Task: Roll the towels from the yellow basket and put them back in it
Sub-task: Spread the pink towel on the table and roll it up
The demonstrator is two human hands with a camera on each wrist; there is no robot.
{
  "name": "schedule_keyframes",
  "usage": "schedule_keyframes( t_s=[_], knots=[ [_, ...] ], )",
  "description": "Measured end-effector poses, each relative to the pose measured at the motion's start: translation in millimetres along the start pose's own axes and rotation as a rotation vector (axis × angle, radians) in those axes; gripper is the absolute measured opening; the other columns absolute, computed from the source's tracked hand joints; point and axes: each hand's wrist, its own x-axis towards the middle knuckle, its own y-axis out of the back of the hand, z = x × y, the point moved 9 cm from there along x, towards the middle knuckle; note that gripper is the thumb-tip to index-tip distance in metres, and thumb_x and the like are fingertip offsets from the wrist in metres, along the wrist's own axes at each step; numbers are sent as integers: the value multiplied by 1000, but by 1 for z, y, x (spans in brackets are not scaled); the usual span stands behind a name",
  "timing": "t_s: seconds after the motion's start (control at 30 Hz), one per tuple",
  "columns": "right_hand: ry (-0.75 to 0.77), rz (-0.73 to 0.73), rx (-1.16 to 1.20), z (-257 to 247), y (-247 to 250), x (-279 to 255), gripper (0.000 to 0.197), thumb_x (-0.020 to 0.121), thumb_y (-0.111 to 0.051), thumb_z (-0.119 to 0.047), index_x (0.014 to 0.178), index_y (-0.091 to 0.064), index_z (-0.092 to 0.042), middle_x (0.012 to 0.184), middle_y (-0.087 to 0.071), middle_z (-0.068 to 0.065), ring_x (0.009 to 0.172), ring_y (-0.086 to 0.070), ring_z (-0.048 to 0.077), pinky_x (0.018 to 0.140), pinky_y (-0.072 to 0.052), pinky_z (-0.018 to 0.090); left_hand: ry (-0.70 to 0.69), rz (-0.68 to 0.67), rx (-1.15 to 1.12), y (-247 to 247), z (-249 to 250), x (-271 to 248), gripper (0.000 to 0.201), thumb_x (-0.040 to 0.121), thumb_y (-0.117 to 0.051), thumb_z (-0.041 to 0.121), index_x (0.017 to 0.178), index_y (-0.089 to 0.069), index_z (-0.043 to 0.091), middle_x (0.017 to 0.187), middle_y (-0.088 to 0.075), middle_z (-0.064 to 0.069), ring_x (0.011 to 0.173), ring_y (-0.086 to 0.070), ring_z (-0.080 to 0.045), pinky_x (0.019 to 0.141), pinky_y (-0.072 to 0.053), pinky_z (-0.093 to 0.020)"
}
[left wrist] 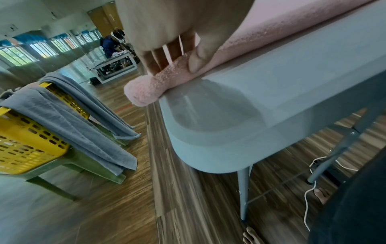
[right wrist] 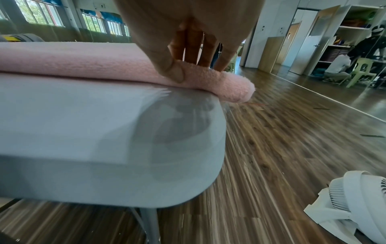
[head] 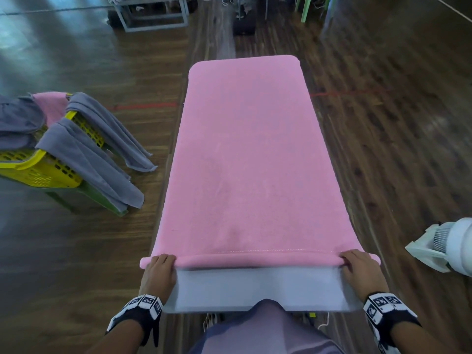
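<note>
— The pink towel point(head: 245, 159)?
— Spread flat along the grey desk point(head: 258, 287); its near edge is rolled into a thin tube.
— The yellow basket point(head: 38, 169)?
— Left of the desk, on a green stand; grey towels point(head: 84, 152) drape over its rim.

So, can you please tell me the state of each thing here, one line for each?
pink towel: flat on table, near edge rolled.
left hand: pinches roll's left end.
right hand: pinches roll's right end.
table: near strip bare.
yellow basket: on green stand.
grey towels: unrolled, draped over basket rim.
</note>
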Motion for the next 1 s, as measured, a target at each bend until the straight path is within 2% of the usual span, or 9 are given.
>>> schedule_keyframes(
  t_s=[0.1, 0.2, 0.33, 0.47, 0.53, 0.63, 0.8, 0.9, 1.0],
  knots=[
    [-94, -74, -128, 0, 1, 3, 13, 79, -59, -23, 87, -69, -29, 87, -68, -8, 89, -60, 20, 88, -35, 41, 1, -114, 87, -3, 6, 2, 23, 80, -42, 29, 84, -62, 20, 79, -63, 3, 77, -59, -25, 70, -43, -39],
    [-130, -110, -167, 0, 2, 8, 12, 87, -51, -26, 93, -61, -33, 94, -64, -11, 95, -55, 15, 92, -31, 40, 42, -107, 127, 1, 6, 8, 12, 88, -49, 24, 99, -54, 21, 92, -61, 3, 89, -57, -23, 83, -39, -39],
    [-81, 47, -107, -3, 14, 9, 15, 70, -70, -10, 78, -60, -19, 79, -56, 3, 76, -56, 29, 72, -41, 45, 18, 11, 144, 12, 11, 10, 30, 62, -76, 7, 83, -55, 15, 77, -55, -4, 68, -52, -27, 62, -44, -42],
    [44, -74, -71, -13, -2, 7, 27, 55, -73, -10, 79, -60, -14, 76, -57, 4, 66, -57, 32, 56, -42, 37, -46, -13, 136, 3, 20, 10, 44, 46, -80, -3, 79, -55, 12, 73, -52, -5, 60, -49, -26, 51, -41, -34],
    [41, -106, -29, -8, -6, 10, 38, 54, -76, -3, 90, -65, -11, 88, -64, 7, 75, -59, 33, 64, -49, 42, -26, -16, 125, -2, 19, 11, 41, 47, -78, -4, 80, -57, 11, 75, -55, -6, 63, -51, -27, 51, -43, -36],
    [37, -51, 5, -5, -1, 15, 30, 64, -63, -12, 94, -70, -14, 91, -69, 4, 80, -64, 30, 74, -50, 44, 0, -28, 61, -1, 17, 15, 32, 56, -76, -4, 79, -61, 11, 74, -59, -5, 67, -55, -29, 55, -45, -37],
    [-56, -75, -143, -6, 6, 20, 11, 81, -60, -27, 87, -65, -35, 85, -65, -14, 91, -57, 14, 91, -27, 39, 11, -99, 111, -1, 16, 18, 9, 76, -55, 20, 81, -61, 16, 77, -63, -1, 75, -57, -29, 69, -41, -40],
    [-70, -43, -118, -6, 11, 25, 14, 86, -55, -22, 93, -63, -31, 87, -64, -11, 91, -57, 15, 92, -29, 40, 45, -123, 143, 5, 18, 22, 11, 87, -50, 21, 95, -56, 17, 90, -61, -2, 85, -58, -27, 74, -36, -38],
    [-77, 130, -52, -3, 24, 25, 20, 76, -68, -5, 90, -63, -19, 92, -62, 2, 87, -59, 28, 84, -38, 45, 45, -44, 124, 15, 21, 26, 22, 74, -68, 9, 90, -53, 12, 81, -55, -7, 70, -55, -29, 61, -38, -39]
  ],
)
